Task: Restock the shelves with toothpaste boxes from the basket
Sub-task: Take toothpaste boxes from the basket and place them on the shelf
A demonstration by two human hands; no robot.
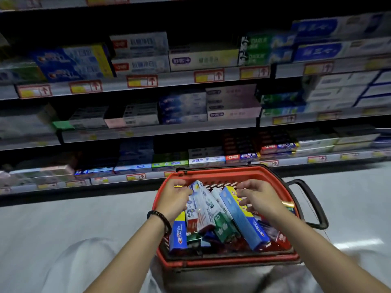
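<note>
Left hand (173, 197) grips white box (201, 206); right hand (261, 199) fingers (247, 186) spread over blue box (241, 216) (basket (232, 260) crammed).

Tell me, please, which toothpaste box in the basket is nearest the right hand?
The long light-blue box with the yellow end, leaning in the basket's right half; the right hand's fingers spread over its top end.

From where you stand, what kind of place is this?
Most likely a shop's toothpaste aisle: long shelves stacked with toothpaste boxes, price tags on the shelf edges, and a red shopping basket.
</note>
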